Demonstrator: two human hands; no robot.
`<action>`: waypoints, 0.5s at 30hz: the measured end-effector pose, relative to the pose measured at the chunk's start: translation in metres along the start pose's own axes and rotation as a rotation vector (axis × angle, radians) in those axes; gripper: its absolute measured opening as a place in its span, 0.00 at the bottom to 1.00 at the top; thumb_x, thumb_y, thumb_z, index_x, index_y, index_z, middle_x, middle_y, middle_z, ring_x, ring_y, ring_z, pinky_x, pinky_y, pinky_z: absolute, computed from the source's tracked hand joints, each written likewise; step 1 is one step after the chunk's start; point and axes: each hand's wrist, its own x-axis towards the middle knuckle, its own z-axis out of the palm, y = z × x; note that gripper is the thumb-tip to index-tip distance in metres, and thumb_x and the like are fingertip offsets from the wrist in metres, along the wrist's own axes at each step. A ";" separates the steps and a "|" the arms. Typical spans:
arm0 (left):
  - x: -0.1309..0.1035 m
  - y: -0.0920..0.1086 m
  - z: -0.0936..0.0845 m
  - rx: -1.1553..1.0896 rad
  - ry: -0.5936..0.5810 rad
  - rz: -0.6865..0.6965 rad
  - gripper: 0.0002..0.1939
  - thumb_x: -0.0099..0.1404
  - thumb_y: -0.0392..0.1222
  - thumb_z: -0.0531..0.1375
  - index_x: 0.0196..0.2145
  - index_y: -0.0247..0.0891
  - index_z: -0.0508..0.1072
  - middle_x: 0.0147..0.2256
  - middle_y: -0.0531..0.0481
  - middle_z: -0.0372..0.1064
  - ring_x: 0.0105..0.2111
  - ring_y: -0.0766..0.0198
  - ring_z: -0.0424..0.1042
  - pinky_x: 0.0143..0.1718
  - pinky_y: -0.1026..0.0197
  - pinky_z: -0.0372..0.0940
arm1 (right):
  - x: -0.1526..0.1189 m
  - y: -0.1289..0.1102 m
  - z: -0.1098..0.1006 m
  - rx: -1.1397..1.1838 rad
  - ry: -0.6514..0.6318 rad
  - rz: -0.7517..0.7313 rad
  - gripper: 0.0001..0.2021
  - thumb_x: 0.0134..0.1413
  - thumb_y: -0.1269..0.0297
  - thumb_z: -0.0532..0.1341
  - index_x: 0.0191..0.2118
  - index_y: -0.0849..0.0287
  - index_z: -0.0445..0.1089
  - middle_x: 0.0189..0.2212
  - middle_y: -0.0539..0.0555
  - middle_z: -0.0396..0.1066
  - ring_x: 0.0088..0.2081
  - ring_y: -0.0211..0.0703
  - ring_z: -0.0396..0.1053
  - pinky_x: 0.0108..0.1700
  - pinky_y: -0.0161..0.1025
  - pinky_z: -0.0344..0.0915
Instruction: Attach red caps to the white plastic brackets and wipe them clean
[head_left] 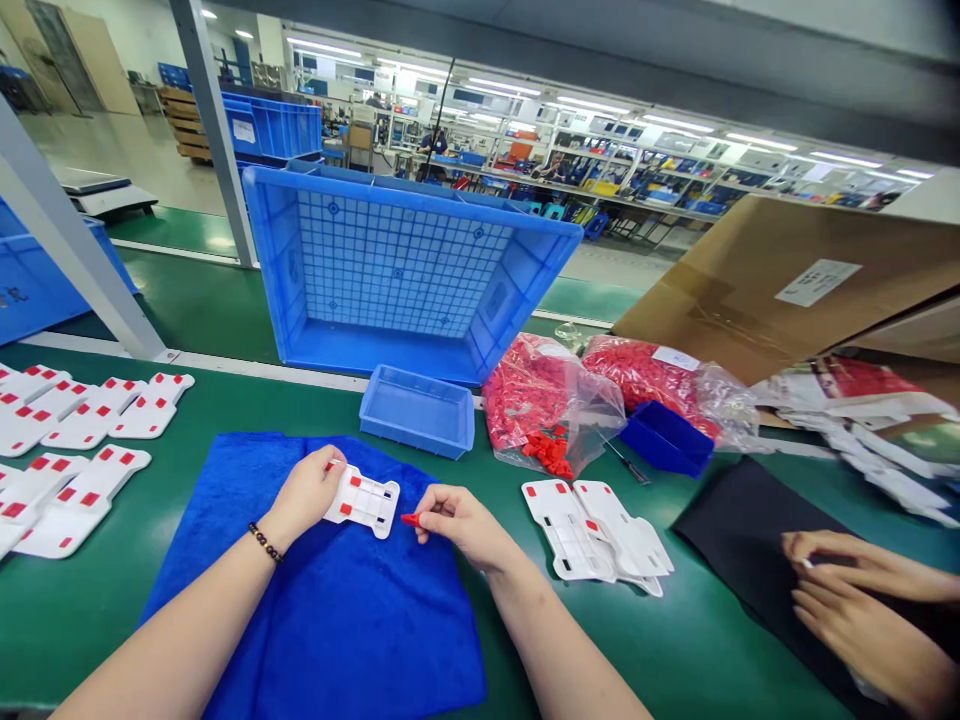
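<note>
My left hand point(309, 492) grips one end of a white plastic plate point(369, 500) with red inserts, held over a blue cloth point(315, 610). Two dark slots show at the plate's right end. Just right of that end, my right hand point(454, 522) pinches a small red plastic piece point(410, 519) between thumb and fingers, apart from the plate. Farther right lies a small stack of white plates point(592, 535), some with red inserts and dark slots. White plates with red squares point(82, 500) lie in overlapping rows at the far left.
Behind the cloth are a shallow blue tray point(417, 410) and a large tilted blue crate point(397, 270). Bags of red pieces point(532, 395), a dark blue scoop point(667, 438) and a screwdriver-like tool point(628, 464) sit right. A co-worker's hands point(862, 590) are over a black cloth point(757, 540).
</note>
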 end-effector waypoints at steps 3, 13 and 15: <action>0.006 -0.007 -0.001 -0.036 0.017 -0.058 0.09 0.55 0.43 0.49 0.27 0.39 0.67 0.25 0.53 0.68 0.25 0.63 0.66 0.26 0.64 0.58 | -0.003 -0.001 -0.012 -0.038 -0.167 0.101 0.10 0.40 0.60 0.65 0.24 0.62 0.69 0.20 0.49 0.69 0.22 0.34 0.65 0.28 0.33 0.61; -0.015 0.014 0.001 -0.038 -0.111 0.016 0.08 0.56 0.46 0.52 0.28 0.40 0.67 0.25 0.54 0.70 0.25 0.64 0.68 0.25 0.65 0.58 | -0.013 -0.014 -0.025 -0.133 -0.004 -0.023 0.06 0.45 0.64 0.63 0.25 0.61 0.69 0.21 0.50 0.69 0.23 0.34 0.63 0.28 0.34 0.59; -0.020 0.019 0.001 0.043 -0.105 0.035 0.10 0.55 0.47 0.54 0.32 0.40 0.67 0.27 0.53 0.71 0.27 0.62 0.69 0.27 0.64 0.59 | -0.010 -0.011 -0.014 -0.104 0.056 -0.032 0.05 0.45 0.65 0.62 0.25 0.61 0.68 0.21 0.50 0.69 0.21 0.33 0.62 0.26 0.33 0.58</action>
